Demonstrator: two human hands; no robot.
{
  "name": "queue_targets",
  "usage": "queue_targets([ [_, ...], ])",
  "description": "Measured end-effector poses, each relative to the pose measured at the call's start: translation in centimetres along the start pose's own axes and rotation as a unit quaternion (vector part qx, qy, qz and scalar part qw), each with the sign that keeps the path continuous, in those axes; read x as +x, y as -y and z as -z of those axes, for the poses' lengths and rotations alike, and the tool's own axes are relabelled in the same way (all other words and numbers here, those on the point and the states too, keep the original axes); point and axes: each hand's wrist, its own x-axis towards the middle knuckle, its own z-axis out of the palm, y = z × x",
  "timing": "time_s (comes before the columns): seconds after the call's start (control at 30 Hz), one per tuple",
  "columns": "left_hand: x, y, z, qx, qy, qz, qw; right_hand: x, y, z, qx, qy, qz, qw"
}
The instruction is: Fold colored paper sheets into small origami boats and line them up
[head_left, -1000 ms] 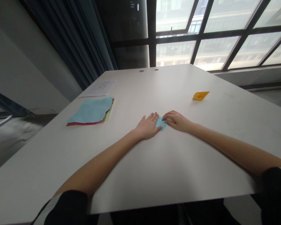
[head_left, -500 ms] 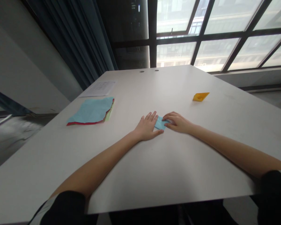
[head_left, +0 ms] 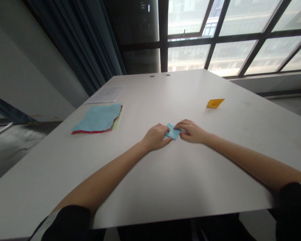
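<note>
A small folded light-blue paper [head_left: 172, 132] lies on the white table [head_left: 165, 174] between my two hands. My left hand [head_left: 156, 136] has its fingers curled and pinches the paper's left side. From the right, my right hand [head_left: 191, 131] grips the other side with bent fingers. Both hands rest on the table top, and most of the paper is covered by them.
A stack of coloured sheets [head_left: 97, 118], light blue on top, lies at the left. Behind it rests a printed white sheet [head_left: 105, 94]. A folded orange paper piece [head_left: 215, 102] sits at the right. Windows and a dark curtain stand beyond the table's far edge.
My left hand was lying flat with fingers stretched over the blue paper; now its fingers have curled in and pinch the paper. My right hand has barely moved.
</note>
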Motion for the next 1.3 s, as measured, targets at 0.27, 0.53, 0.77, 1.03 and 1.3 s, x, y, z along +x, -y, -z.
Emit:
queue_targets([
  [0.27,0.0,0.5,-0.2,-0.020,-0.004,-0.003,1.000,0.1,0.1,0.2,0.006,0.005,0.020,1.000],
  [0.53,0.2,0.7,-0.8,-0.078,-0.031,0.056,0.995,0.0,-0.2,0.0,0.001,-0.018,0.002,1.000],
  [0.77,0.2,0.5,-1.1,-0.169,-0.060,0.071,0.981,0.1,-0.5,-0.3,0.014,-0.048,-0.037,0.998],
  [1.03,0.4,0.8,-1.6,-0.083,-0.041,0.027,0.995,0.0,-0.7,-0.4,0.041,-0.040,-0.042,0.997],
  [1.3,0.6,-0.1,-0.8,0.086,0.018,-0.078,0.993,0.0,-0.7,-0.7,0.027,-0.034,-0.017,0.999],
])
